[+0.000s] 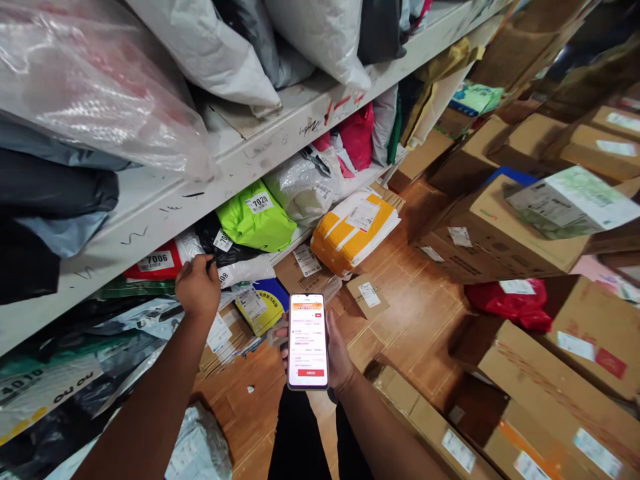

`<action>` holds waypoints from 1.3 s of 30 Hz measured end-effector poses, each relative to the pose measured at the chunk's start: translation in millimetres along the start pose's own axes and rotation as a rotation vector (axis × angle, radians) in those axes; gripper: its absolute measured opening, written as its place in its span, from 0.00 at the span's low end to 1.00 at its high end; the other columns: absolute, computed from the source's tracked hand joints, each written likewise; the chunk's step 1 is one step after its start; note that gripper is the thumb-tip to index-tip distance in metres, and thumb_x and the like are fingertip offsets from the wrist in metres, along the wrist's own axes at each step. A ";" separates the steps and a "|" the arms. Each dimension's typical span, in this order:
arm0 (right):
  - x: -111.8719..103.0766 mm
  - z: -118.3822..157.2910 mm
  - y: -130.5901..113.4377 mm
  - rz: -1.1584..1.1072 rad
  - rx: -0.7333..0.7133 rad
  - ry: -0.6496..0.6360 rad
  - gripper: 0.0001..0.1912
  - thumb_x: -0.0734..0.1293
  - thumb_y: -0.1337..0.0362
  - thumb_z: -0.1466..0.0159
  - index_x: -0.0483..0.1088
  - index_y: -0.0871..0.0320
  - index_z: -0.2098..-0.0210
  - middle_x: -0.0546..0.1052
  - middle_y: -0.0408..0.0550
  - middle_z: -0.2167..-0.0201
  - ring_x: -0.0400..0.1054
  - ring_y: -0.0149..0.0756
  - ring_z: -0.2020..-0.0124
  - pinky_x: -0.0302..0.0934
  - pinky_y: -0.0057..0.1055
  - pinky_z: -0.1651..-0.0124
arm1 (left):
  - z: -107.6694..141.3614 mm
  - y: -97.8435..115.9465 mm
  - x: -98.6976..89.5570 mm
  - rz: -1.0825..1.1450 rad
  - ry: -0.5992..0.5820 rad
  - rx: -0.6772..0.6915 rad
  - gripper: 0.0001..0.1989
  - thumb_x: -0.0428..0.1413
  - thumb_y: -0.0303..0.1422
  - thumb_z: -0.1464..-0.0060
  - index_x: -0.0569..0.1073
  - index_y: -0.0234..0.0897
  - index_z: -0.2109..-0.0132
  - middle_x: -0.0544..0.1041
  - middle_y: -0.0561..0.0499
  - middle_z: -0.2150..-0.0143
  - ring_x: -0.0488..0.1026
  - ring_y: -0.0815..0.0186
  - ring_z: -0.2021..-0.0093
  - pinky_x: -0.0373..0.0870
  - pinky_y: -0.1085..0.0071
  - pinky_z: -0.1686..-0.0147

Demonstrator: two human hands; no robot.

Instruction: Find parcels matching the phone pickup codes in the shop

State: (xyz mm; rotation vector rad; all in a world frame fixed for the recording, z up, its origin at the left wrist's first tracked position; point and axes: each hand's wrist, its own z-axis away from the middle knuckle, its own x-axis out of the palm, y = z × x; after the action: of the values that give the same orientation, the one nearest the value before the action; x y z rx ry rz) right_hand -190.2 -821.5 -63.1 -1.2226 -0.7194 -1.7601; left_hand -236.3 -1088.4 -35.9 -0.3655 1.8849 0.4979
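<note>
My right hand (pixel 340 353) is wrapped round a phone (pixel 307 343), whose lit screen faces up at the lower middle. My left hand (pixel 199 285) reaches to the lower shelf with its fingers bent, beside a red package (pixel 173 259) labelled 7006 and a black package (pixel 235 252). Whether its fingertips grip anything is too small to tell. A white package (pixel 247 271) lies just right of the fingers. Farther right are a bright green package (pixel 263 217) labelled 7020 and a clear-wrapped package (pixel 305 187).
The white shelf edge (pixel 180 195) runs diagonally, with large bags above it. An orange and white parcel (pixel 353 230) and a yellow and blue package (pixel 263 305) sit low by the shelf. Cardboard boxes (pixel 505 233) crowd the right side of the wooden floor (pixel 400 327).
</note>
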 end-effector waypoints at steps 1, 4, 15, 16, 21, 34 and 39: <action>0.5 -0.4 -0.6 0.007 -0.002 -0.003 0.41 0.52 0.35 0.43 0.63 0.63 0.47 0.78 0.55 0.58 0.73 0.42 0.67 0.66 0.40 0.62 | 0.3 -0.8 0.3 0.026 0.015 0.021 0.13 0.47 0.35 0.46 0.72 0.35 0.59 0.76 0.41 0.65 0.72 0.55 0.61 0.65 0.61 0.56; 1.8 -1.6 -1.4 0.010 -0.005 0.006 0.39 0.53 0.36 0.42 0.64 0.62 0.48 0.78 0.55 0.57 0.73 0.42 0.67 0.66 0.40 0.63 | 1.5 -3.4 2.8 0.226 0.022 -0.064 0.12 0.49 0.37 0.48 0.71 0.37 0.61 0.76 0.43 0.65 0.72 0.54 0.62 0.65 0.59 0.56; -5.6 -5.6 0.1 0.006 0.043 0.013 0.39 0.53 0.36 0.42 0.66 0.62 0.49 0.77 0.56 0.60 0.72 0.43 0.63 0.64 0.41 0.58 | 0.2 -11.7 22.4 0.610 0.052 -0.265 0.08 0.46 0.39 0.49 0.62 0.39 0.66 0.75 0.48 0.68 0.74 0.62 0.63 0.71 0.65 0.59; -6.4 -5.4 -0.2 0.006 0.046 0.021 0.38 0.54 0.36 0.42 0.66 0.61 0.49 0.77 0.56 0.60 0.72 0.43 0.63 0.64 0.41 0.58 | 0.7 -7.6 16.5 0.581 0.039 -0.256 0.08 0.46 0.38 0.49 0.62 0.39 0.66 0.75 0.46 0.67 0.74 0.61 0.63 0.71 0.63 0.59; -3.3 -7.0 -5.1 0.023 0.054 0.035 0.34 0.55 0.38 0.41 0.69 0.60 0.53 0.78 0.54 0.62 0.73 0.43 0.64 0.64 0.40 0.59 | -5.2 51.3 -18.9 0.333 -0.064 -0.147 0.05 0.48 0.32 0.45 0.67 0.39 0.63 0.74 0.49 0.71 0.74 0.57 0.65 0.57 0.51 0.43; 7.8 -39.5 -24.7 0.058 0.005 0.142 0.27 0.65 0.43 0.46 0.72 0.59 0.58 0.80 0.53 0.62 0.74 0.43 0.66 0.66 0.41 0.59 | -39.9 163.8 8.2 0.156 -0.260 -0.101 0.13 0.39 0.22 0.41 0.65 0.28 0.54 0.73 0.30 0.52 0.67 0.55 0.43 0.67 0.64 0.53; 17.3 -78.5 1.6 -0.033 -0.021 0.246 0.21 0.66 0.47 0.44 0.72 0.57 0.60 0.80 0.48 0.66 0.74 0.44 0.62 0.66 0.44 0.54 | -29.3 149.6 1.1 0.259 -0.294 -0.035 0.14 0.50 0.28 0.45 0.64 0.28 0.52 0.69 0.31 0.46 0.62 0.51 0.40 0.64 0.60 0.47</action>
State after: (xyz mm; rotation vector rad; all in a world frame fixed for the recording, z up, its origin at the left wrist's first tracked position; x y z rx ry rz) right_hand -226.3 -892.4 -74.8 -0.9898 -0.5809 -1.9085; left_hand -331.4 -973.9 -3.0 -0.0634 1.6447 0.7188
